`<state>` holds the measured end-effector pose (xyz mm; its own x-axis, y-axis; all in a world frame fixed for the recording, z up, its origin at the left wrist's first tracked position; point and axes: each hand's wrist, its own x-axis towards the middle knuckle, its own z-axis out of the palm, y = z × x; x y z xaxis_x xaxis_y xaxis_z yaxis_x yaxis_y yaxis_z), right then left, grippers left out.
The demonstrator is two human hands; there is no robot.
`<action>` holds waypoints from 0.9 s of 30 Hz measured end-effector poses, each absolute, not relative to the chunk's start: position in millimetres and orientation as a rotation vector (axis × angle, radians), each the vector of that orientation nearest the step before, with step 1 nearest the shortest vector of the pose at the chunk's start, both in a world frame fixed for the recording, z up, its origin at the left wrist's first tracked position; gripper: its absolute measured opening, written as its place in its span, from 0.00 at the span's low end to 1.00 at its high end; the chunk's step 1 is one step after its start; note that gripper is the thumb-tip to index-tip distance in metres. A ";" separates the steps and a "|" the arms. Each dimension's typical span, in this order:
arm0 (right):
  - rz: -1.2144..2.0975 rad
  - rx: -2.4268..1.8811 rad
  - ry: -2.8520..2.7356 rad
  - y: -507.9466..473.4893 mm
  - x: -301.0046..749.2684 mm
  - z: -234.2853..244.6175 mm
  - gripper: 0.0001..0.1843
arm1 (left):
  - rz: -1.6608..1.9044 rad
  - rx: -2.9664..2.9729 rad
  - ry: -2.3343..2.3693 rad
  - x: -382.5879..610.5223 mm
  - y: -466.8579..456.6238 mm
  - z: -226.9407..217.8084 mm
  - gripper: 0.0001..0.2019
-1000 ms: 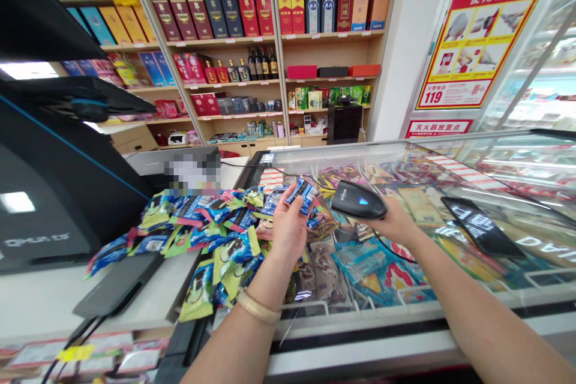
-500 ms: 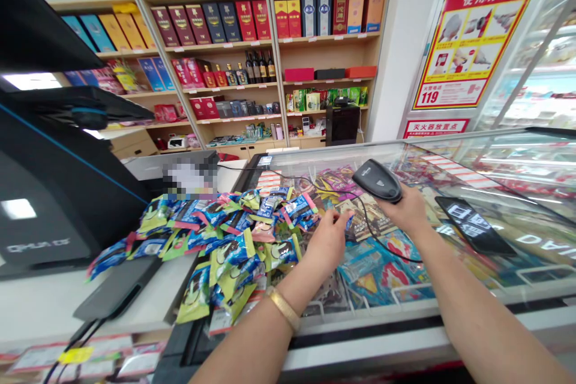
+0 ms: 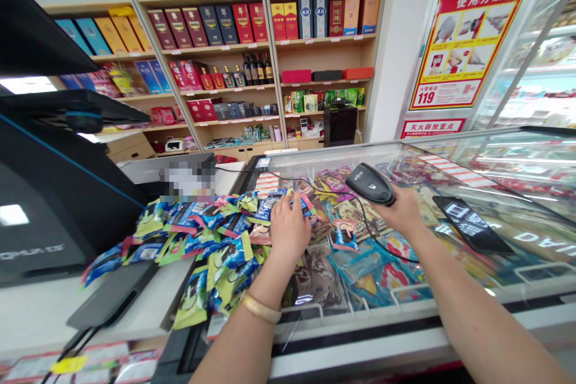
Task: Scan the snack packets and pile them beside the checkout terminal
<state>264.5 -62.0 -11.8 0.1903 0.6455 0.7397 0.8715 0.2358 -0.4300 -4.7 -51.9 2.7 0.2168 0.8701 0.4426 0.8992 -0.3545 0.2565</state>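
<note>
My right hand [image 3: 400,210] grips a black barcode scanner [image 3: 371,185] by its handle, held above the glass lid. My left hand [image 3: 290,225] is at the right side of a heap of small blue, green and pink snack packets [image 3: 229,252]. Its fingers are slightly apart over a blue and pink packet [image 3: 308,205], partly hidden beneath them; the fingertips seem to touch it. Between my hands, a single packet with pink edges [image 3: 345,235] rests on the glass. The scanner's black cable [image 3: 369,225] loops beside that packet.
Under me is a glass-topped freezer [image 3: 306,327] holding colourful packs. A black phone-like slab [image 3: 470,225] lies on its glass at right. A checkout terminal [image 3: 58,192] stands at left, with a grey flat device [image 3: 112,294] on the counter. Stocked shelves [image 3: 225,48] line the back wall.
My left hand has let go of a packet, which now lies on the glass, and moved left onto the heap. My right hand still holds the scanner in nearly the same place.
</note>
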 end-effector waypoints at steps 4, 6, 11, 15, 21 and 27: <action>-0.286 -1.476 -1.547 -63.1 263.4 -11.6 0.13 | -0.585 -2.382 -1.826 -11.5 -49.0 3.4 0.29; -0.286 -1.474 -1.549 -64.0 262.8 -10.8 0.13 | -0.564 -2.390 -1.816 -11.7 -48.7 3.7 0.28; -0.275 -1.465 -1.548 -66.4 260.2 -7.1 0.13 | -0.755 -2.399 -1.846 -12.5 -44.7 3.8 0.27; -0.208 -1.426 -1.525 -69.3 259.3 -1.4 0.14 | -1.290 -2.339 -1.728 -11.6 -40.8 -0.9 0.27; 0.077 -1.234 -1.749 -79.9 249.2 14.5 0.14 | -1.680 -2.275 -1.445 -9.4 -37.8 -6.2 0.24; 0.256 -1.119 -1.950 -89.5 226.5 17.3 0.13 | -1.707 -2.233 -1.477 -10.1 -36.0 -7.0 0.25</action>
<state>226.5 -89.5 17.3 -0.2378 0.7852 0.5718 0.6113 0.5784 -0.5401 -10.1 -36.0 -7.0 -0.0105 0.6723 0.7402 0.6361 -0.5667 0.5237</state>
